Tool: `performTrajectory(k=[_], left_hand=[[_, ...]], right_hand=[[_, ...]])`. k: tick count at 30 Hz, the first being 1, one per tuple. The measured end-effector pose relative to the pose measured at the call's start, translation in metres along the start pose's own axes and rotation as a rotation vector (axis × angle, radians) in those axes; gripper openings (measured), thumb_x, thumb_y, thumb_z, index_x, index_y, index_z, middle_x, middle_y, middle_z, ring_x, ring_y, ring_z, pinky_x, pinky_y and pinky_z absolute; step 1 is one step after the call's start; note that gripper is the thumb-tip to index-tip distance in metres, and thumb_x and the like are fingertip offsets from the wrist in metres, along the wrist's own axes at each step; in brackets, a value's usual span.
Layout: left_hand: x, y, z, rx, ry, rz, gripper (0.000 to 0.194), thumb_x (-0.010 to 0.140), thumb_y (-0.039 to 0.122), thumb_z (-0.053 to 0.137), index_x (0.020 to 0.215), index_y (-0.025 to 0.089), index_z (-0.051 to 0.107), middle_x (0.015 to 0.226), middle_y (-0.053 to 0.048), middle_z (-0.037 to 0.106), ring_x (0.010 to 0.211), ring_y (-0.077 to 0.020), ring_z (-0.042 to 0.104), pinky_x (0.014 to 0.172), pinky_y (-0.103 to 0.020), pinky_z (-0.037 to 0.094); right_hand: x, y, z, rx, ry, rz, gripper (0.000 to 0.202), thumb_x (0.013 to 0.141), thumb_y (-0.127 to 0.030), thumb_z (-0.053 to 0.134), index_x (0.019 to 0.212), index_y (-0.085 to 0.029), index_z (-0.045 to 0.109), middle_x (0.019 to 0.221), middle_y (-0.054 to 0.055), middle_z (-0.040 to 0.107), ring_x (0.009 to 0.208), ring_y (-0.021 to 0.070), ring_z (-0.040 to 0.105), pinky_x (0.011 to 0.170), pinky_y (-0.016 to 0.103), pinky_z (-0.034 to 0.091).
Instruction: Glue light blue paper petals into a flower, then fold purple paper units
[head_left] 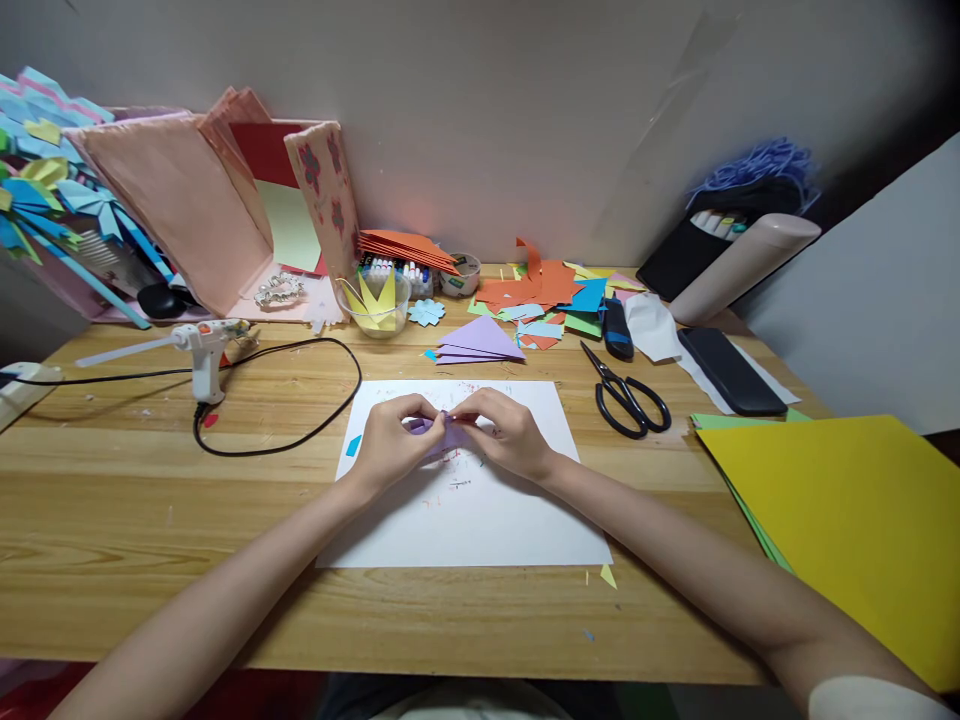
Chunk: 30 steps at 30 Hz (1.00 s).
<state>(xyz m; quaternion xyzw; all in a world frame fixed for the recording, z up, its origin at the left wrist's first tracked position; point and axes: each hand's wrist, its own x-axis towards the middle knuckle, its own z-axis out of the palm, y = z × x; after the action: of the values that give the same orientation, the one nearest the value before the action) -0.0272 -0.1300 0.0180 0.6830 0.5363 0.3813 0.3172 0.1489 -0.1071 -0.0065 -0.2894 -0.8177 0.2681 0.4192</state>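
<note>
Both my hands meet over a white sheet of paper (510,530) on the wooden table. Between them is a small piece of purple paper (448,437), mostly covered by my fingers. My left hand (399,437) pinches its left side with thumb and forefinger. My right hand (510,432) pinches the same piece from the right, and the fingertips of the two hands almost touch at its upper edge. Small coloured marks dot the white sheet, and a blue paper scrap (353,446) lies near its left edge. Folded purple papers (480,342) lie just beyond the sheet.
Black-handled scissors (626,392) lie right of the sheet, near a black phone (731,370). A glue gun (206,360) with a looping black cord stands left. Yellow paper (847,510) covers the right side. Orange scraps (532,288) and a clear cup (375,308) are at the back.
</note>
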Motion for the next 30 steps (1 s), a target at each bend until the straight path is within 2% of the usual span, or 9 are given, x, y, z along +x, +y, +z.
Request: performTrajectory(k=[5,9,15,21,30], left_hand=[[-0.0002,0.0001,-0.0020,0.028,-0.077,0.049,0.018,0.078,0.028,0.053,0.068,0.015,0.061,0.068,-0.002,0.064,0.065,-0.0126,0.057,0.061,-0.021,0.045],[-0.0001,-0.0026,-0.0022,0.072,-0.073,0.079,0.018,0.079,0.029,0.052,0.070,0.016,0.061,0.071,-0.003,0.065,0.066,-0.0131,0.057,0.059,-0.021,0.045],[-0.0022,-0.0026,0.0002,0.099,-0.051,0.114,0.017,0.079,0.029,0.052,0.074,0.016,0.062,0.075,-0.004,0.066,0.068,-0.0137,0.058,0.063,-0.022,0.045],[-0.0046,0.0026,0.0025,0.006,-0.061,0.051,0.013,0.076,0.025,0.054,0.073,0.015,0.063,0.073,-0.003,0.065,0.068,-0.0139,0.059,0.065,-0.023,0.046],[0.0048,-0.0027,0.0019,-0.236,-0.143,-0.178,0.017,0.072,0.028,0.059,0.066,0.012,0.064,0.067,-0.004,0.065,0.062,-0.0135,0.057,0.060,-0.023,0.045]], right_hand=[[0.0029,-0.0015,-0.0017,0.021,-0.002,0.097,0.012,0.085,-0.021,0.052,0.093,-0.020,0.061,0.084,0.006,0.061,0.077,0.0169,0.055,0.069,0.030,0.045],[0.0047,-0.0024,-0.0024,0.038,-0.034,0.150,0.009,0.084,-0.020,0.051,0.083,-0.019,0.060,0.080,0.005,0.060,0.076,0.0167,0.055,0.071,0.030,0.043],[0.0055,-0.0041,-0.0029,0.035,-0.053,0.161,0.007,0.084,-0.019,0.050,0.079,-0.018,0.055,0.077,0.004,0.057,0.072,0.0156,0.052,0.066,0.028,0.041],[0.0048,-0.0044,-0.0026,0.060,-0.082,0.150,0.006,0.078,-0.014,0.052,0.072,-0.018,0.052,0.070,0.001,0.051,0.063,0.0125,0.046,0.057,0.024,0.037],[0.0065,-0.0004,-0.0035,0.161,-0.115,0.208,0.008,0.075,-0.015,0.054,0.068,-0.018,0.051,0.066,-0.001,0.048,0.062,0.0113,0.043,0.056,0.023,0.035]])
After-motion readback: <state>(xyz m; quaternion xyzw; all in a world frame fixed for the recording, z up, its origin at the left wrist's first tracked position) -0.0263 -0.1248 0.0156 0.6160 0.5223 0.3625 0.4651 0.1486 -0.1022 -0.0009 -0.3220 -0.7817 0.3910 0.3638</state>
